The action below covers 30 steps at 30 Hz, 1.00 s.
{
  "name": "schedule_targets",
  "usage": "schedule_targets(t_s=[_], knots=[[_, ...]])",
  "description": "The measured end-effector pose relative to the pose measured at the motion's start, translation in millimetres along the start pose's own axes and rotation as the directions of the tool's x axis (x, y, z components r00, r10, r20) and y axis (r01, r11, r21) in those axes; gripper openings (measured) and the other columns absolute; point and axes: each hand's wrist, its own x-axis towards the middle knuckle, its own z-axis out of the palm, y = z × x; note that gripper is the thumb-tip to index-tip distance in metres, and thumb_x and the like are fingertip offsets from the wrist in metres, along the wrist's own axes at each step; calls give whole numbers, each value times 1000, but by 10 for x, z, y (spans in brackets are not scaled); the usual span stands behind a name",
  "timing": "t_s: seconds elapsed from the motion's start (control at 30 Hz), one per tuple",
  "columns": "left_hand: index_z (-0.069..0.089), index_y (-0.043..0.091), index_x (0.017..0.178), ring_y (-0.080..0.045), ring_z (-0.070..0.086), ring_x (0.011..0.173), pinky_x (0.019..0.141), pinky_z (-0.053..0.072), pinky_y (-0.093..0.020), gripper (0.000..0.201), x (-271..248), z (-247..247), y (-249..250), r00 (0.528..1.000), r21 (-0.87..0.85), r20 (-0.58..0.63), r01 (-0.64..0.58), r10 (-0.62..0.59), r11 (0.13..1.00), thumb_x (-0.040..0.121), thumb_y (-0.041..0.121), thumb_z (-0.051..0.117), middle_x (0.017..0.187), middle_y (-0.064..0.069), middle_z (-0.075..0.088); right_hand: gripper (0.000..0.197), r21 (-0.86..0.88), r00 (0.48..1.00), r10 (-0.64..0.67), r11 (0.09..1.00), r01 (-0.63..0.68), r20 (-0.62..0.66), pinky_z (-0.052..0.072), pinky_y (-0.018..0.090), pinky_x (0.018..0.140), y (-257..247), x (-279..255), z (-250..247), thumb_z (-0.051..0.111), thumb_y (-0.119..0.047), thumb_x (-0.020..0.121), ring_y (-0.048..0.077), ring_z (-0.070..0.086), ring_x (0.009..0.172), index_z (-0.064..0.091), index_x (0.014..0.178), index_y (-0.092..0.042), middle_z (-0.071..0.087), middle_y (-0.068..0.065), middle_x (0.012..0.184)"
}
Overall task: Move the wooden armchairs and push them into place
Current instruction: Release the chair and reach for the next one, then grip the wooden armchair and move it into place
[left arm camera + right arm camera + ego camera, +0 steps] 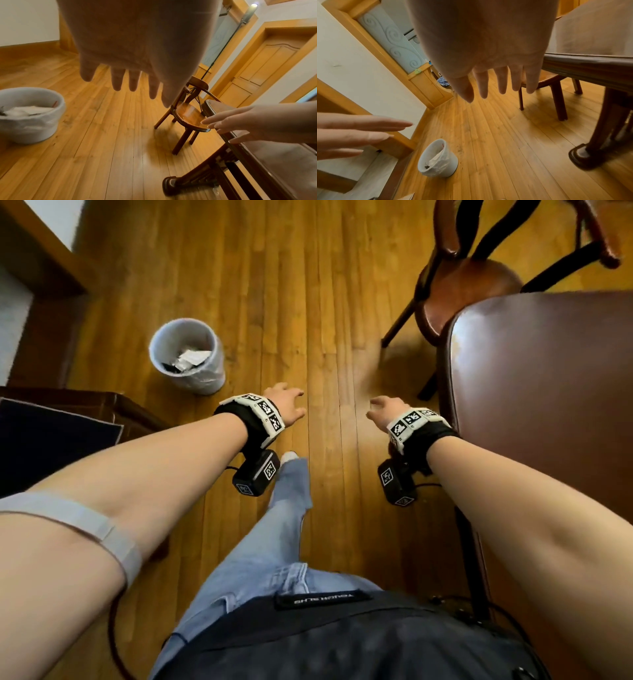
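Observation:
A wooden armchair (pixel 462 285) with a round seat and curved back stands ahead at the upper right, its seat partly under the dark table (pixel 548 405). The left wrist view shows the armchair (pixel 188 112) beside the table's end; the right wrist view shows only its seat edge and legs (pixel 556 94). My left hand (pixel 286 407) and right hand (pixel 385 410) reach forward over bare floor, fingers straight and spread, holding nothing. Neither touches the chair. My left hand's fingers (pixel 118 81) and my right hand's fingers (pixel 501 83) hang straight.
A white waste bin (pixel 188 357) with a liner and paper stands on the wooden floor at left. A dark cabinet corner (pixel 102 405) lies near my left arm. The table's carved foot (pixel 583 155) rests on the floor at right. A door (pixel 265 65) is behind the chair.

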Motion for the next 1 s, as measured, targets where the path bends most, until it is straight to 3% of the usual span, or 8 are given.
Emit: schedule_targets(t_s=[0.13, 0.27, 0.4, 0.6, 0.83, 1.0], knots=[[31, 25, 150, -33, 17, 147, 118, 18, -40, 57, 714, -716, -93, 999, 33, -1, -36, 36, 999, 97, 43, 44, 161, -12, 16, 43, 36, 998, 35, 999, -37, 45, 40, 35, 109, -332, 638, -469, 49, -31, 94, 29, 49, 130, 54, 135, -21, 49, 5, 145], [31, 25, 150, -32, 19, 147, 118, 19, -39, 55, 1540, -1553, -106, 998, 86, -2, -57, 57, 995, 98, 42, 40, 160, -12, 19, 44, 106, 995, 92, 990, -97, 48, 35, 38, 113, -538, 1219, -987, 50, -29, 94, 29, 44, 134, 52, 137, -20, 45, 6, 148], [34, 23, 149, -31, 25, 145, 117, 23, -36, 54, 2262, -2080, 111, 993, 117, 0, -117, 118, 986, 98, 41, 41, 156, -17, 27, 45, 163, 992, 123, 979, -126, 26, 31, 36, 115, -609, 1681, -1464, 48, -26, 95, 28, 39, 138, 51, 139, -16, 43, 7, 149], [35, 21, 148, -30, 29, 143, 116, 26, -35, 53, 3558, -2698, 704, 977, 139, 28, -213, 211, 967, 98, 38, 42, 154, -16, 33, 46, 241, 982, 189, 953, -183, -1, 27, 34, 117, -510, 2647, -2284, 47, -24, 96, 27, 37, 140, 48, 141, -14, 41, 8, 151], [37, 22, 147, -31, 35, 140, 113, 32, -38, 54, 5159, -3664, 1681, 957, 187, 26, -288, 289, 939, 97, 42, 42, 151, -12, 38, 41, 369, 953, 301, 884, -289, 27, 33, 34, 112, -245, 3966, -3396, 47, -24, 96, 29, 46, 132, 53, 136, -18, 46, 10, 147], [35, 19, 148, -32, 37, 138, 113, 33, -39, 55, 5963, -4164, 2338, 944, 196, 60, -329, 323, 924, 97, 40, 42, 151, -14, 38, 45, 471, 919, 392, 803, -366, 46, 44, 32, 102, -27, 4702, -4030, 50, -27, 90, 28, 58, 119, 54, 134, -18, 59, 11, 134]])
